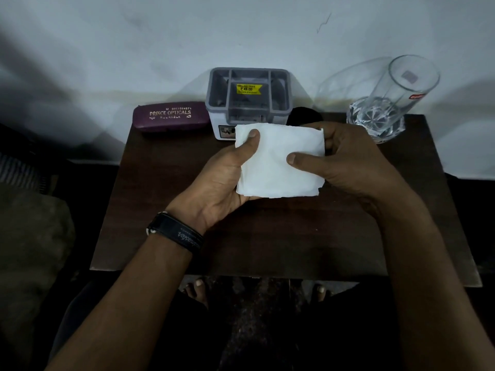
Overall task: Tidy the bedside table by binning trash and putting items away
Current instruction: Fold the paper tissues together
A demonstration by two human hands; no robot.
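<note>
A folded white tissue (276,172) is held flat above the dark wooden bedside table (166,210). My left hand (225,178) grips its left edge, thumb on top near the upper corner. My right hand (345,162) grips its right edge, thumb pressed on the tissue's middle. Behind the tissue stands a grey and white compartment organiser (247,95) with a yellow price sticker. A maroon spectacle case (168,116) lies at the back left. A clear empty glass (388,100) stands at the back right corner.
A white wall runs right behind the table. A small black object (304,115) peeks out behind the organiser, mostly hidden. Bedding or cushions (32,236) lie to the left. My bare feet (198,290) show below the table's front edge.
</note>
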